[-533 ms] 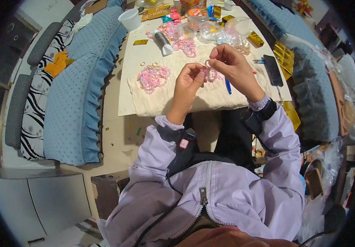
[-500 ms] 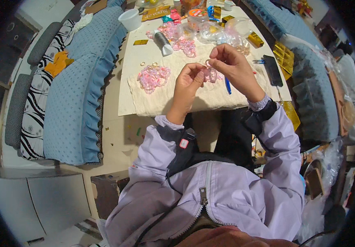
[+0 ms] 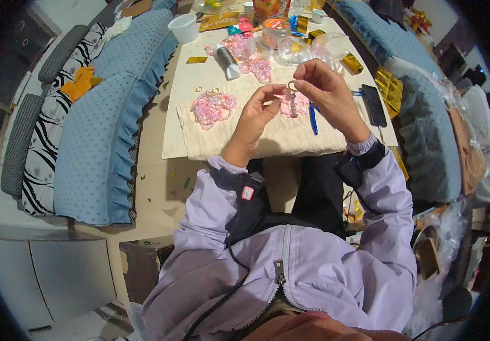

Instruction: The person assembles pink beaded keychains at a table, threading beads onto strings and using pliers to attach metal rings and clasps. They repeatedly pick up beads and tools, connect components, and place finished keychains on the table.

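- A small pink beaded charm [image 3: 292,103] on a metal ring hangs between the two hands, held up over the near half of the cream cloth [image 3: 268,133]; its beads are too tiny to sort out one from another.
- The right hand [image 3: 327,94] has its fingertips pinched shut on the ring at the charm's top; the ring itself is half hidden behind them.
- The left hand [image 3: 256,113] has thumb and forefinger closed toward the charm's side, but whether they truly grip it or only touch it I cannot tell.
- Just left of that hand a heap of pink beads [image 3: 212,108] lies on the cloth; a blue pen [image 3: 312,118] lies under the right hand, partly covered by it.
- A dark phone-like slab [image 3: 373,104] sits near the table's right edge.
- Farther back the table [image 3: 182,96] is crowded: a white cup [image 3: 183,27], a grey tube [image 3: 227,61], clear bags and gold wrappers, mostly blurred and bent by the lens; the far end is cut off by the frame.
- Bare tabletop shows only along the left edge, beside the blue cushioned bench [image 3: 100,125].
- The person's lilac jacket [image 3: 290,273] hides the table's near edge and everything beneath it.
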Action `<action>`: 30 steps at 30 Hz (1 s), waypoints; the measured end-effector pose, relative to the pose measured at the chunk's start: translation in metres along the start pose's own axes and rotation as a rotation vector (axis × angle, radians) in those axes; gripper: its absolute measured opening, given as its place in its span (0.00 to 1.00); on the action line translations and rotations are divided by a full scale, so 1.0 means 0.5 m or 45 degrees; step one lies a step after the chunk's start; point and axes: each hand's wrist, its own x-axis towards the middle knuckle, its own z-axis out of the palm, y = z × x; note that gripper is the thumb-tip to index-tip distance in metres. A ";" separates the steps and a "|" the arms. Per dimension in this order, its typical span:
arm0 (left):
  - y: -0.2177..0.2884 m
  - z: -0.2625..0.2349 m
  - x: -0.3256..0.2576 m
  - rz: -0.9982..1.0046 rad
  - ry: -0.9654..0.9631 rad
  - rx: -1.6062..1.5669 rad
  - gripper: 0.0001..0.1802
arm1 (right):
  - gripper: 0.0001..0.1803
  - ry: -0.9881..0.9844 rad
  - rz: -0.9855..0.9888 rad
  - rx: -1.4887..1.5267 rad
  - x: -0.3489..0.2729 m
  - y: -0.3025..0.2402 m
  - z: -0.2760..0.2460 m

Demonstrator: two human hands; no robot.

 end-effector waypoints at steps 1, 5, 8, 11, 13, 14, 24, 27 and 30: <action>0.005 0.001 0.001 -0.008 -0.022 0.021 0.18 | 0.09 0.000 0.022 0.004 0.001 0.001 0.000; 0.008 0.003 0.009 -0.027 -0.089 -0.087 0.19 | 0.09 -0.014 -0.001 0.037 0.001 0.007 0.005; -0.001 -0.004 0.016 -0.096 -0.098 -0.140 0.16 | 0.09 -0.011 0.049 0.078 0.003 0.012 0.008; -0.012 -0.007 0.017 -0.111 -0.070 -0.169 0.12 | 0.09 0.019 0.149 0.101 0.005 0.015 0.006; -0.014 -0.008 0.017 -0.116 -0.063 -0.177 0.12 | 0.09 0.045 0.206 0.128 0.005 0.014 0.006; -0.015 -0.008 0.017 -0.119 -0.060 -0.181 0.12 | 0.09 0.046 0.214 0.126 0.005 0.014 0.005; 0.010 0.001 0.021 -0.129 -0.085 -0.177 0.10 | 0.11 0.084 0.122 0.137 0.004 0.011 -0.001; 0.017 0.006 0.017 -0.123 -0.073 -0.176 0.09 | 0.11 0.065 0.202 0.122 0.002 0.009 -0.006; 0.023 0.007 0.016 -0.124 -0.057 -0.173 0.09 | 0.11 0.052 0.257 0.153 0.002 0.007 -0.006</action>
